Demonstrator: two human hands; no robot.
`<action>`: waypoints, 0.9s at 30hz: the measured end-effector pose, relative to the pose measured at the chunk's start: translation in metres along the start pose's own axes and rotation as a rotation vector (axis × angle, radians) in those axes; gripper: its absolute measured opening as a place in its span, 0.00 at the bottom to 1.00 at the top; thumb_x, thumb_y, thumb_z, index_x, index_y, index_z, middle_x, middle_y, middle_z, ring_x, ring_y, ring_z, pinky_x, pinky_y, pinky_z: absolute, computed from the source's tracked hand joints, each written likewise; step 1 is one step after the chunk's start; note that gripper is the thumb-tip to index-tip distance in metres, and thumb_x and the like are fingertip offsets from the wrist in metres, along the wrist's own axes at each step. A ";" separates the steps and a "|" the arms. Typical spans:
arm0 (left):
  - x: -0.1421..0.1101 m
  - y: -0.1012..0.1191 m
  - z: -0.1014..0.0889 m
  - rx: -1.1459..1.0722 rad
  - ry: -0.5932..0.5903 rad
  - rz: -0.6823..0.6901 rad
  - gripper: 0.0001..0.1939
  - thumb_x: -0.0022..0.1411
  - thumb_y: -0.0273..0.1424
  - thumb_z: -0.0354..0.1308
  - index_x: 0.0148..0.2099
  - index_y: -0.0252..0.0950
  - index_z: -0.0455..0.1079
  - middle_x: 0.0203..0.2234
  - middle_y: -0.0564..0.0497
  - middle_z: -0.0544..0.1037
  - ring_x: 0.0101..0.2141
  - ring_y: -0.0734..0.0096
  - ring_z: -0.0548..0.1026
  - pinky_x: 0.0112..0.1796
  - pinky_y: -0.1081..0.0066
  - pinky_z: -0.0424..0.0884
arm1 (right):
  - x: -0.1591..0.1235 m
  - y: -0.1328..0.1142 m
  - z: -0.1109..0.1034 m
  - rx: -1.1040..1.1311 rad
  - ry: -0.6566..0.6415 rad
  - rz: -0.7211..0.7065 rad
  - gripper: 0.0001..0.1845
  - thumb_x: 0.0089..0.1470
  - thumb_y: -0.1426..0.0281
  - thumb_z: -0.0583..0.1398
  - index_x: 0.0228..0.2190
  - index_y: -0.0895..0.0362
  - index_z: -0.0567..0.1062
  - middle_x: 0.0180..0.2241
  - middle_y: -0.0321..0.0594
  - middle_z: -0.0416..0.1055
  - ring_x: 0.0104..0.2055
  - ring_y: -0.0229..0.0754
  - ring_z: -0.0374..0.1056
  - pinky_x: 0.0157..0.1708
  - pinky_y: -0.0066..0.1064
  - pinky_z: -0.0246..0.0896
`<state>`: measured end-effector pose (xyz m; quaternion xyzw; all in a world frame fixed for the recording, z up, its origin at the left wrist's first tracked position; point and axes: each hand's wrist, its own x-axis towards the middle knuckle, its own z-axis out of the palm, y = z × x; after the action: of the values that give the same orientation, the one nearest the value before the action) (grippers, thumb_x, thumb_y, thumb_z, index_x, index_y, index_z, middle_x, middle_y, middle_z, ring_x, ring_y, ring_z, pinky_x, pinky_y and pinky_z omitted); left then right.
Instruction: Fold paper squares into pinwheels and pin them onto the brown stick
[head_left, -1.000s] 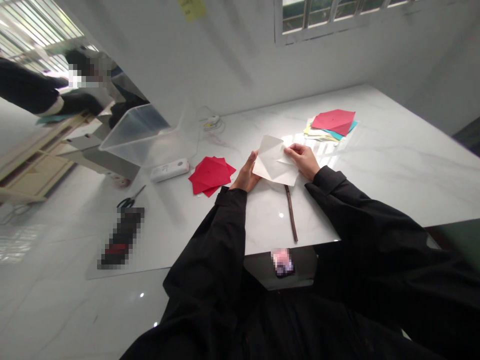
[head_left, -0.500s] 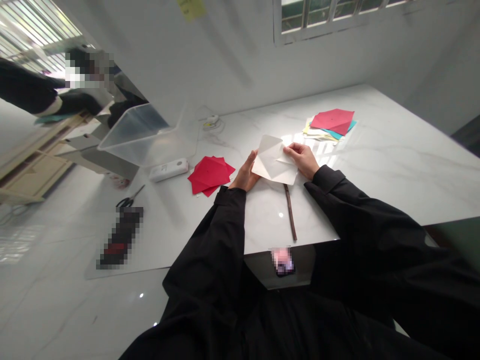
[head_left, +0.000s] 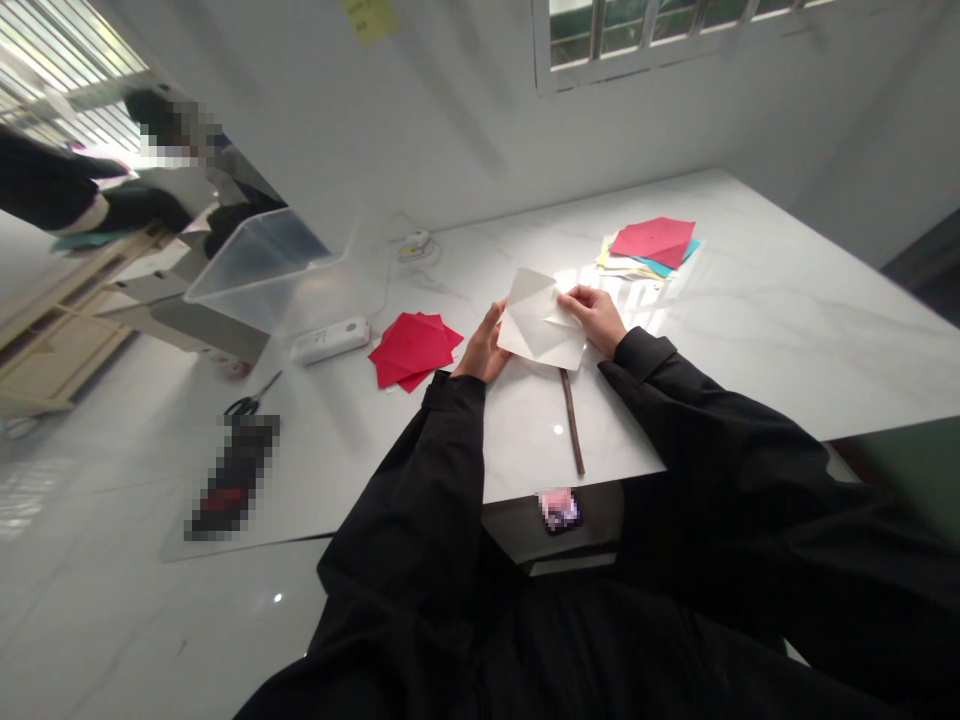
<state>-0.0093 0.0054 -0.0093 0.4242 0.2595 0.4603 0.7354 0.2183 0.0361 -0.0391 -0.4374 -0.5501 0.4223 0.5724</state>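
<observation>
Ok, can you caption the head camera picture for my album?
The left hand and right hand hold a creased white paper sheet on a marble table, beside red paper squares.

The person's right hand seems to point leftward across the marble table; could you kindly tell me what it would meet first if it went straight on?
The folded square of white paper comes first: the person's right hand is already pinching its edge.

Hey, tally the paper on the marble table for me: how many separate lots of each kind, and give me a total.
Folded white sheet: 1
Red paper pile: 1
Mixed-colour paper pile: 1
Total: 3
</observation>
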 end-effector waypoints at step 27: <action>0.005 0.000 0.006 -0.105 -0.023 -0.076 0.37 0.71 0.49 0.58 0.75 0.38 0.62 0.63 0.42 0.77 0.67 0.46 0.70 0.71 0.50 0.59 | 0.003 0.002 0.000 0.009 -0.030 0.000 0.31 0.46 0.39 0.71 0.27 0.55 0.77 0.26 0.36 0.72 0.30 0.39 0.64 0.32 0.32 0.60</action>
<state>-0.0026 0.0075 -0.0058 0.3800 0.2424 0.4400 0.7767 0.2179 0.0398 -0.0401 -0.4284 -0.5568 0.4311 0.5662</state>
